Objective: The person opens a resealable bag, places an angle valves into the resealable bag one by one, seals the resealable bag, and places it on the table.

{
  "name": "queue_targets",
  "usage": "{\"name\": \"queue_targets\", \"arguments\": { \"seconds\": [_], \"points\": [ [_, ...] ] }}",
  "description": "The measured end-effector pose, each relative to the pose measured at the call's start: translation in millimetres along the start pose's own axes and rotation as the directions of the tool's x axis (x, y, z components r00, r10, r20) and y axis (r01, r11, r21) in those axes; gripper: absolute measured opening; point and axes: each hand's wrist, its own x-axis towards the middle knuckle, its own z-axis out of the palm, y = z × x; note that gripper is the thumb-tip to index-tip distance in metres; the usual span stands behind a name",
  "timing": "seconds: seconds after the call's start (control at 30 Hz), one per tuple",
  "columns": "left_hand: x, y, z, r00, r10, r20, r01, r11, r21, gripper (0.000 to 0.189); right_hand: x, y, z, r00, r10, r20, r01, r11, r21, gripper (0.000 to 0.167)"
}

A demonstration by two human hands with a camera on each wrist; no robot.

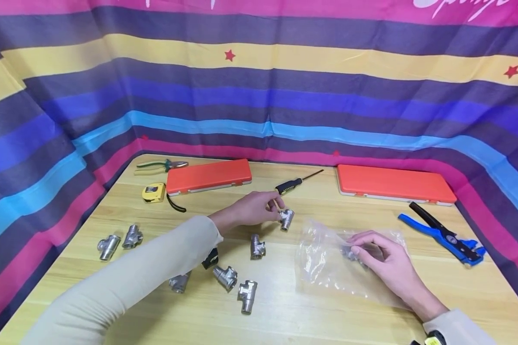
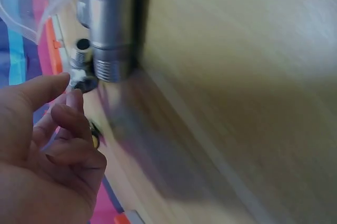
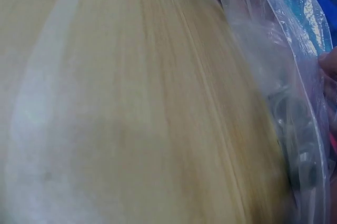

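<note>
My left hand [image 1: 256,209] is at a metal pipe tee [image 1: 287,219], its thumb and a fingertip pinching one end. The left wrist view shows this pipe tee [image 2: 81,66] at the fingertips, behind a nearer, larger-looking tee [image 2: 110,29]. My right hand [image 1: 382,261] pinches the edge of a clear plastic bag [image 1: 317,258] that lies on the table. Through the film a metal fitting [image 1: 349,252] shows near the right thumb. In the right wrist view, metal fittings [image 3: 300,139] sit inside the bag, and only part of the hand appears.
Several loose tees, including one tee [image 1: 257,247], lie between my arms and at the left. Behind are pliers [image 1: 166,165], a tape measure [image 1: 153,192], a screwdriver [image 1: 290,185] and red cases [image 1: 209,176]. A blue-handled tool [image 1: 446,237] lies right.
</note>
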Motion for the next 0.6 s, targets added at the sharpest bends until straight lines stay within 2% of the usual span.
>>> {"name": "queue_targets", "arguments": {
  "seconds": [0.1,0.3,0.5,0.6],
  "points": [
    [3.1,-7.3,1.1,1.000,-0.008,0.023,0.008,1.000,-0.006,0.028,-0.7,1,0,1.000,0.002,-0.003,-0.002,1.000,-0.003,0.015],
    [10.2,-14.0,2.6,0.998,0.000,0.067,0.000,1.000,-0.009,0.023,-0.9,3,0,1.000,-0.018,-0.011,0.018,1.000,0.018,0.017],
    [10.2,-15.1,4.4,0.998,0.008,0.055,-0.007,1.000,-0.005,0.023,0.3,3,1,1.000,-0.013,-0.005,0.013,1.000,0.019,0.017],
    [7.1,-13.9,7.2,0.999,0.020,0.049,-0.019,0.999,-0.031,0.022,0.7,4,1,1.000,-0.005,-0.004,0.005,1.000,0.007,0.017]
  ]
}}
